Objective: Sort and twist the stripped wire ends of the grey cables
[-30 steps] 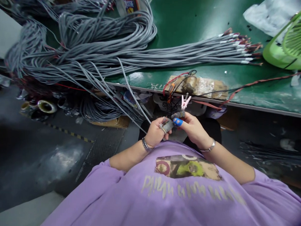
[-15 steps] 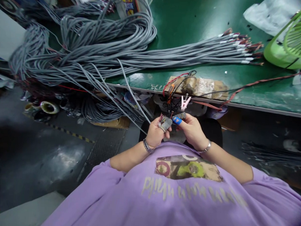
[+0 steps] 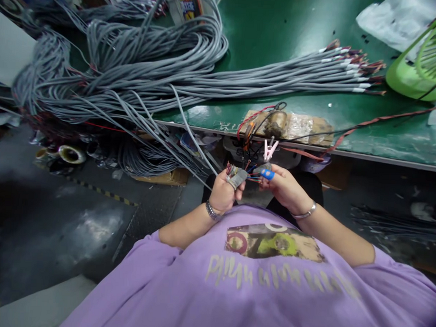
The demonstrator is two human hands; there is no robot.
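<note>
My left hand [image 3: 224, 190] is closed around the end of a grey cable [image 3: 200, 151], with grey tape or a cover on the thumb. Thin coloured wires [image 3: 253, 177] fan out from it to the right. The fingertips of my right hand [image 3: 285, 187], one wrapped in blue and one in grey, pinch these wires. Just beyond the hands, a pink clip [image 3: 270, 150] stands at the table edge, by a small motor-like cylinder [image 3: 276, 122] on a wooden board [image 3: 314, 131].
Bundled grey cables [image 3: 142, 80] cover the table's left side, their stripped ends [image 3: 367, 68] pointing right. A green fan [image 3: 417, 70] and a clear plastic bag [image 3: 391, 21] lie at the right. A red and black twisted cord [image 3: 376, 126] runs along the green table [image 3: 272, 41].
My right hand has shifted slightly right, away from the left. More of the thin coloured wires now show between the two hands.
</note>
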